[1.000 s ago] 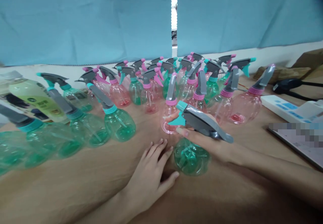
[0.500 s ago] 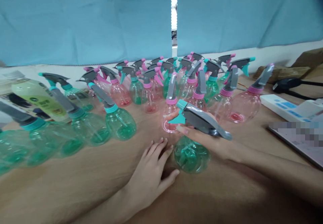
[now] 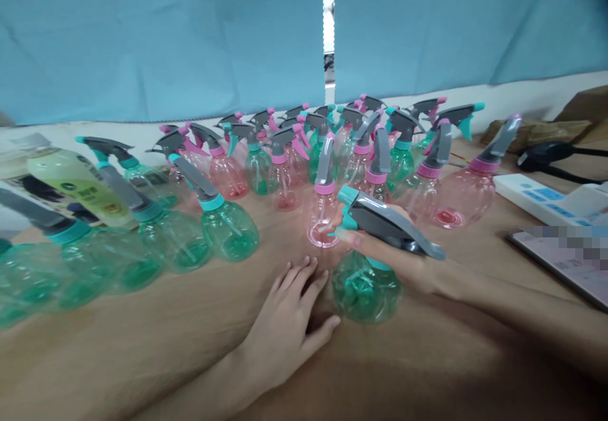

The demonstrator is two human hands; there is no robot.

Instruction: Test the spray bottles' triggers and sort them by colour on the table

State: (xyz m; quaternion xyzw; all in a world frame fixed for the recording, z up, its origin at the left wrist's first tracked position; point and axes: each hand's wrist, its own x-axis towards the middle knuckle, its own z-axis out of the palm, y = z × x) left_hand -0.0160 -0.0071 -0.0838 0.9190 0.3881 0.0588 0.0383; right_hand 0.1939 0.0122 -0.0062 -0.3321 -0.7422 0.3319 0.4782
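My right hand (image 3: 403, 259) is wrapped around the neck of a green spray bottle (image 3: 365, 291), fingers at its teal trigger, which is drawn in toward the grey head. The bottle's nozzle points left and slightly away from me; its round, clear green body sits low over the table, and I cannot tell whether it touches. My left hand (image 3: 289, 320) lies palm down on the wooden table (image 3: 190, 345), fingers stretched out, just left of that bottle and holding nothing. A pink spray bottle (image 3: 323, 218) stands right behind the held one.
Several green spray bottles (image 3: 230, 231) stand to the left, in front of a large labelled bottle (image 3: 71, 180). Many pink and green ones crowd the back. At right are a white power strip (image 3: 536, 199), a dark-edged tablet-like device (image 3: 560, 263) and a black object (image 3: 546, 155).
The teal trigger stuck out from the head before; now my right fingers have pulled it in. The bottle has shifted slightly right, along with a small shift of the view. My left hand stays put.
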